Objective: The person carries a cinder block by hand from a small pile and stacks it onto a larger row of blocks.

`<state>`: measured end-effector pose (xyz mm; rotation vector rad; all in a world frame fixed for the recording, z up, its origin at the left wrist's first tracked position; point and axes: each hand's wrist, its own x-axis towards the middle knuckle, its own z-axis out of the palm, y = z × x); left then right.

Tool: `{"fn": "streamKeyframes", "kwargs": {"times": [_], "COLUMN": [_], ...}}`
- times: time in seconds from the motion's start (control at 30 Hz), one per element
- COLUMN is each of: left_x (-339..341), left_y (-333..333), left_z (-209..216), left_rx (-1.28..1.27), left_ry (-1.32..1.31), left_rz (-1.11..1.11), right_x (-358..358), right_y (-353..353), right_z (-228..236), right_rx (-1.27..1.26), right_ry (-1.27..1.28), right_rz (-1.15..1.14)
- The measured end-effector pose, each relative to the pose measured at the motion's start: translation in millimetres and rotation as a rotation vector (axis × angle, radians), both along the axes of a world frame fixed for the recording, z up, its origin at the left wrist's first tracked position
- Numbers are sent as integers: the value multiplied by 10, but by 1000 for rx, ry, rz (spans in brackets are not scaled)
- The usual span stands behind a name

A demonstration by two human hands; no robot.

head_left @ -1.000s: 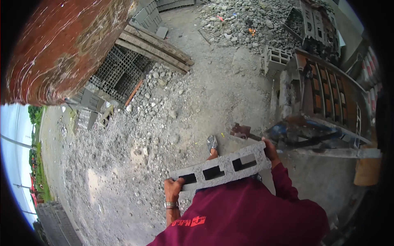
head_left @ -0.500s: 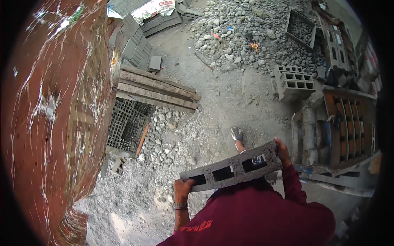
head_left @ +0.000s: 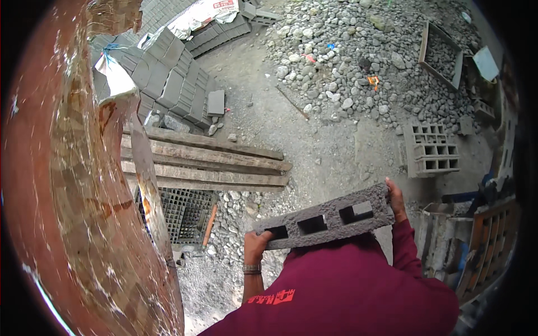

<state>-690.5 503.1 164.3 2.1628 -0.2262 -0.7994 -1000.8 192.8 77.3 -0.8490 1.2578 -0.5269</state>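
A grey hollow concrete block with three rectangular holes is held in front of my body, its right end tipped up a little. My left hand grips its left end, with fingers at the leftmost hole. At the other end, my right hand wraps the block's edge, fingertips on top. Maroon sleeves cover my arms, and a band circles my left wrist.
Wooden beams lie at the left above a dark plastic grid crate. Stacked blocks stand far left, near a rusty metal sheet. A gravel pile spreads ahead; more hollow blocks and a slatted frame sit right.
My view has shifted forward and left, so the beams and the block stack show more fully. The concrete block stays in both hands, slightly higher in the picture and to the right.
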Motion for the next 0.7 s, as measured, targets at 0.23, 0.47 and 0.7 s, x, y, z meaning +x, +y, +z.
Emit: {"fn": "streamKeyframes", "kwargs": {"times": [0.23, 0.47, 0.7], "left_x": [2013, 4306, 6104], "left_y": [-1511, -2787, -4438], "left_z": [-416, -923, -861], "left_rx": [16, 79, -24], "left_ry": [-62, -114, -51], "left_rz": [20, -67, -76], "right_x": [2034, 3942, 5890], "right_y": [-1359, -2579, -4039], "right_z": [-375, -1189, -916], "right_rx": [-44, 38, 82], "right_ry": [61, -160, -251], "right_rz": [-27, -173, -195]}}
